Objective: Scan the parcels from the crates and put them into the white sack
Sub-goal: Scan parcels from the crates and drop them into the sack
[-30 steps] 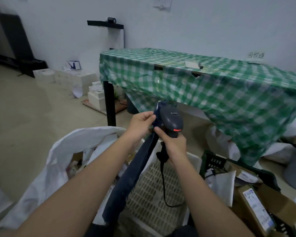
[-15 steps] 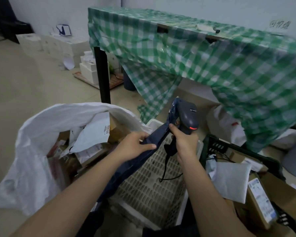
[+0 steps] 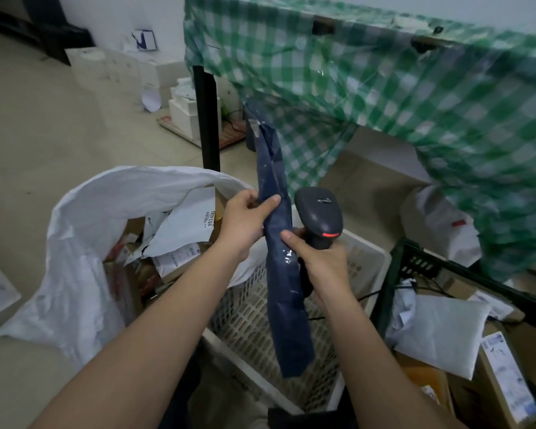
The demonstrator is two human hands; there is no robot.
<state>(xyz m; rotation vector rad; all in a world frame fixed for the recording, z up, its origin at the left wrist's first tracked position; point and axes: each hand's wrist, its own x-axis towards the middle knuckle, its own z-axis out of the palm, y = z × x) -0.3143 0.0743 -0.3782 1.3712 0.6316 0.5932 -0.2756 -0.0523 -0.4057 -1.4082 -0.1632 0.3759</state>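
A long, narrow dark-blue parcel (image 3: pixel 280 292) stands nearly upright above the white crate (image 3: pixel 365 258). My left hand (image 3: pixel 245 221) grips it near its middle. My right hand (image 3: pixel 319 258) holds the black barcode scanner (image 3: pixel 319 215) by its handle, and its thumb presses against the parcel. The white sack (image 3: pixel 84 243) gapes open at the left, filled with several parcels and papers. At the right, a dark green crate (image 3: pixel 415 264) holds a white padded mailer (image 3: pixel 440 332) and cardboard boxes (image 3: pixel 508 379).
A table under a green checked cloth (image 3: pixel 384 88) stands behind the crates, its black leg (image 3: pixel 208 119) just beyond the sack. White boxes (image 3: pixel 112 66) are stacked on the floor along the far wall. A white bag (image 3: pixel 440 224) lies under the table.
The blue parcel has swung from slanting to nearly upright, its top end risen above my hands. My left hand moved up along it. The view tilted further down.
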